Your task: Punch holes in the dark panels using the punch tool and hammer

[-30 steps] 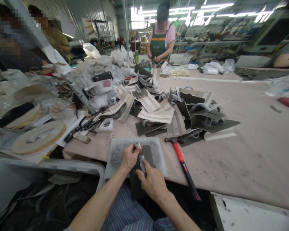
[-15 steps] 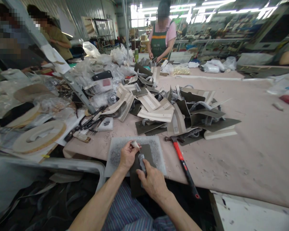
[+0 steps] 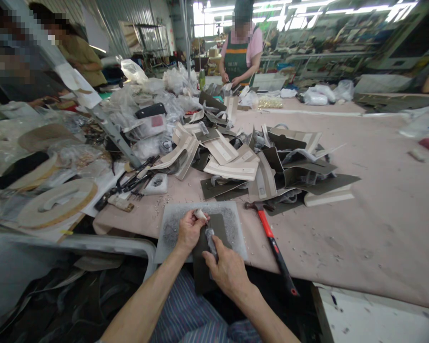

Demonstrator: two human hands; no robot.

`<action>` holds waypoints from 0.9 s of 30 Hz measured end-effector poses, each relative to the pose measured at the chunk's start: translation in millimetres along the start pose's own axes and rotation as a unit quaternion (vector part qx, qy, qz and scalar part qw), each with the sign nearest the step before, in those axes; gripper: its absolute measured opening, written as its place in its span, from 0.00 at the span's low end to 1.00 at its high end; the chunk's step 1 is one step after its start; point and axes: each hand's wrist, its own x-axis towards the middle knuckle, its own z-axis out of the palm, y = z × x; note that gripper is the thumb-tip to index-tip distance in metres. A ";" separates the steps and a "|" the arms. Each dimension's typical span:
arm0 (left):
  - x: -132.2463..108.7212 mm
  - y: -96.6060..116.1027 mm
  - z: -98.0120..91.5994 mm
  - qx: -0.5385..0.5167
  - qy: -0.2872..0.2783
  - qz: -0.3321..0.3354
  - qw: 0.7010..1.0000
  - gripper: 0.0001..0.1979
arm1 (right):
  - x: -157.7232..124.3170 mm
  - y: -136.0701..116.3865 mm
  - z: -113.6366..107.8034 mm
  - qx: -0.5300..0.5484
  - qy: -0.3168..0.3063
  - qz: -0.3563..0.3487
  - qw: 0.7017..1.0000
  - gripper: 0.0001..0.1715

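I'm seeing one grey bin at lower left, holding dark pieces in a heap; the frame is cutting it off, and I can't count them. Clear plastic bags are piling up behind, contents mostly unreadable.

Counting: one hammer, lying right of one speckled board on the worktop; two pale rolls at left. Panels are overlapping too much to count.

One dark panel is lying partly on the board, its near end overhanging. Left hand is pinching a small white cylinder over it. Right hand is touching the plastic-wrapped strip on the panel, covering part; I can't tell whether it's gripping.
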 end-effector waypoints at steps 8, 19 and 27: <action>-2.2 -6.6 0.3 0.059 -0.009 0.036 0.998 0.14 | -1.5 1.2 1.7 0.035 0.008 -0.018 0.999 0.33; -8.5 -4.6 1.5 0.158 -0.065 0.093 0.981 0.10 | -11.5 129.2 -50.0 -0.189 0.176 0.126 0.958 0.17; -8.2 -4.7 -1.2 0.193 -0.088 0.098 0.972 0.09 | 0.2 128.8 -75.3 0.343 -0.026 0.258 0.903 0.04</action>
